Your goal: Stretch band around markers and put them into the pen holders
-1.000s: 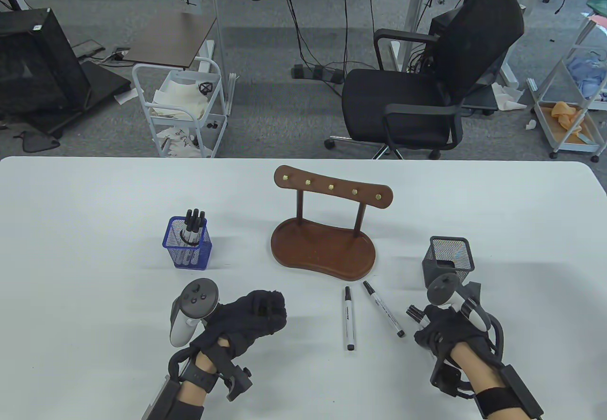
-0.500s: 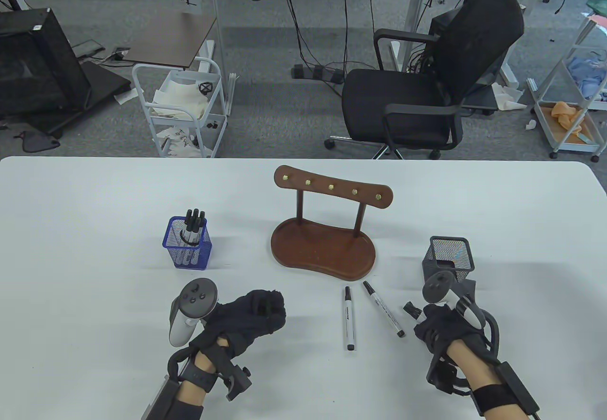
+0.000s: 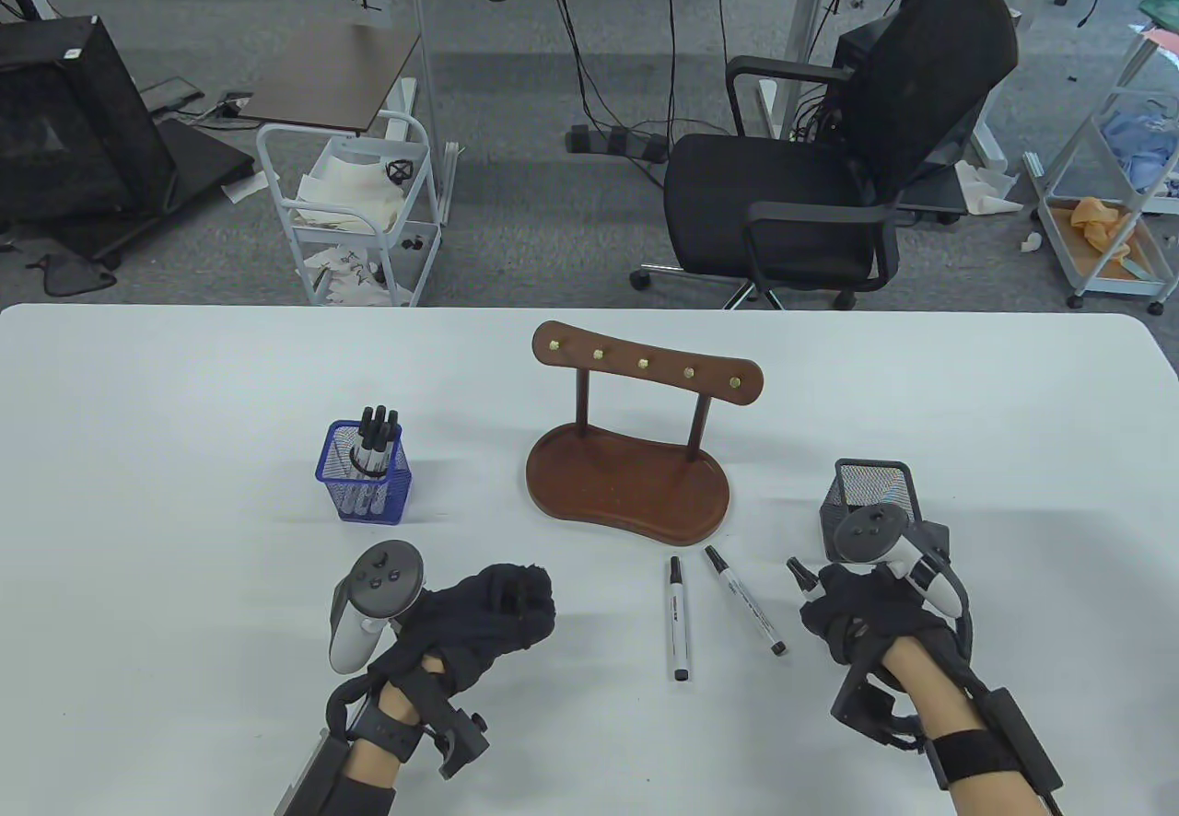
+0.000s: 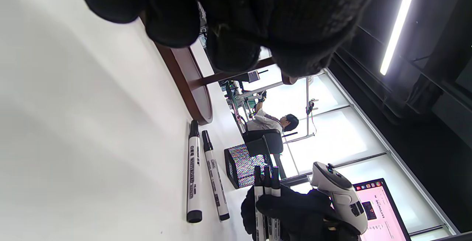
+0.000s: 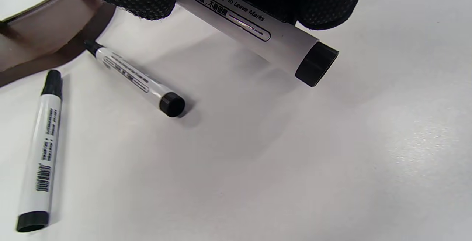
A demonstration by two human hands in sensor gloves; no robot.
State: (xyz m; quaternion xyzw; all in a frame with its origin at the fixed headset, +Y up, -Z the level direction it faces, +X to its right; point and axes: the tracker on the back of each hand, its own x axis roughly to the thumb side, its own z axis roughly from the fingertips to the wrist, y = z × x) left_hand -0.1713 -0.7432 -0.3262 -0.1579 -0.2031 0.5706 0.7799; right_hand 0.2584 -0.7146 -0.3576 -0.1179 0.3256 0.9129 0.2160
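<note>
The right hand (image 3: 861,613), fingers clamped on a marker bundle (image 4: 266,196), is mid-carry; next it must lift toward the black mesh pen holder (image 3: 875,489) at twelve o'clock. The left hand (image 3: 497,613) rests fisted, holding nothing.

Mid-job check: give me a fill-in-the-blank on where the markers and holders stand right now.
1. The right hand grips a bunch of ____.
2. The number of loose markers lying flat on the table is ____.
3. The holder that already has markers standing in it is the ____ pen holder.
4. The black pen holder stands just beyond the ____ hand.

Missing words: markers; two; blue; right
</note>
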